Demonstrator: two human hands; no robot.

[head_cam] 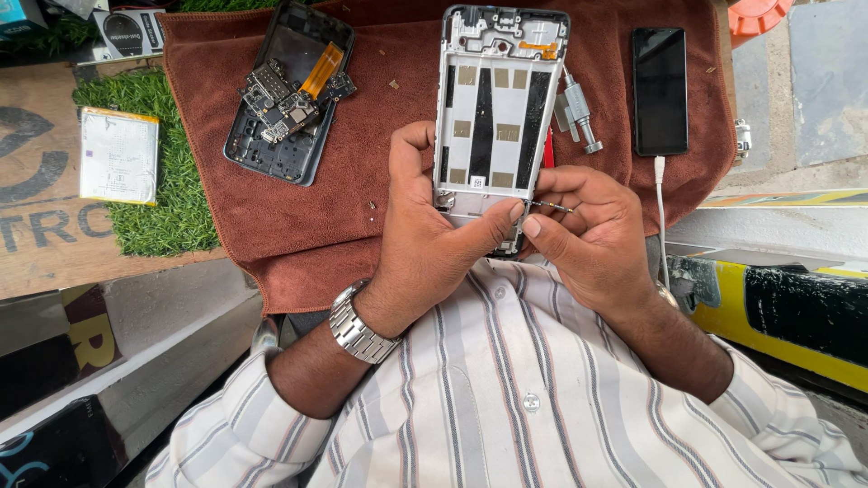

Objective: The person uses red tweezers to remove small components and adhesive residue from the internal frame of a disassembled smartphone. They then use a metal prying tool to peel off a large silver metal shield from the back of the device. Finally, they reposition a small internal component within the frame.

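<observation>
Single head-worn view, looked steeply down from above the person's chest, close over both hands, faced the brown cloth (298,208) on the bench (no second view shared the scene), striped shirt (542,398) filled the lower frame

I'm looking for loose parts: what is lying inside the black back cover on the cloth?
Inside the black back cover lie dark circuit boards and an orange flex strip. Anything beneath those boards is hidden. The cover rests on the brown cloth.
</observation>
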